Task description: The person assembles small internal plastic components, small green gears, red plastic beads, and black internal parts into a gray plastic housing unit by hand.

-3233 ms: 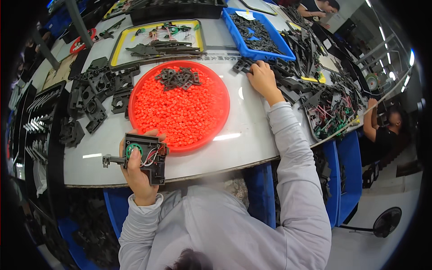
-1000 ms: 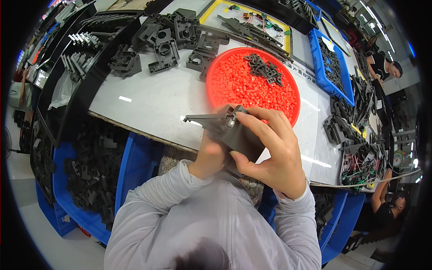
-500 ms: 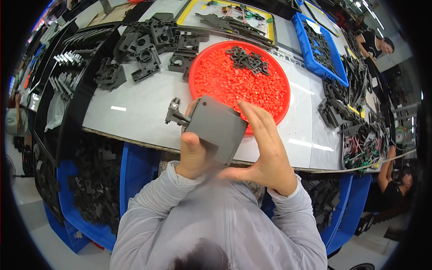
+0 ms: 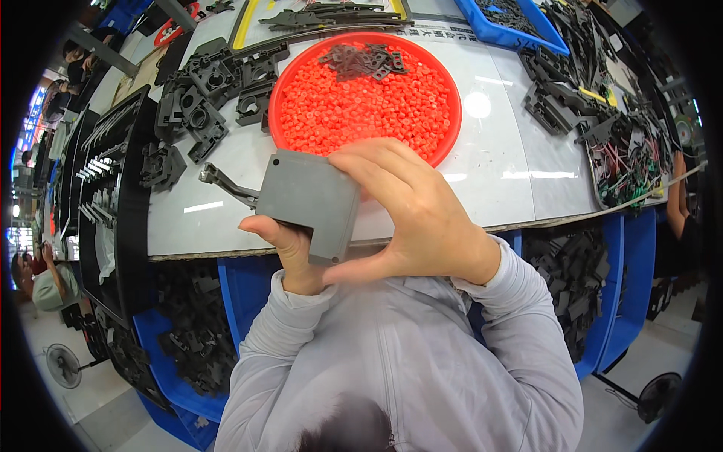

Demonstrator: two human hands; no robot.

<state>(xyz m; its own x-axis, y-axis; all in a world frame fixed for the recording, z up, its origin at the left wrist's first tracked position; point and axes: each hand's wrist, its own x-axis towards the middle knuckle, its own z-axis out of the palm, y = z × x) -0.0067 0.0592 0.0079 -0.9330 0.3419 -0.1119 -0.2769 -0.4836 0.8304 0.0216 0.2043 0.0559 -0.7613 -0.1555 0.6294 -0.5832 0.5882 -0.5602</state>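
A dark grey plastic housing (image 4: 312,197), flat-faced with a notch at its lower edge, is held up in front of my chest. From its left side sticks out a dark arm with a shiny metal end (image 4: 226,185). My left hand (image 4: 292,255) is closed about the lower left of the housing, its thumb showing and its other fingers hidden behind. Across the right side lies my right hand (image 4: 422,218), fingers on the upper right edge and thumb at the lower corner. Just beyond stands a round red tray (image 4: 454,124) of small red caps.
Dark brackets (image 4: 197,117) lie in a heap at the left of the table, beside a black rack (image 4: 135,218) of metal parts. Wires (image 4: 629,162) and dark parts crowd the right. Blue bins (image 4: 636,279) of dark parts stand under the table edge.
My right hand has closed in from the right onto the housing's edge. The metal-ended arm points out at a different tilt. The whole view has shifted, with the tray now higher and further left.
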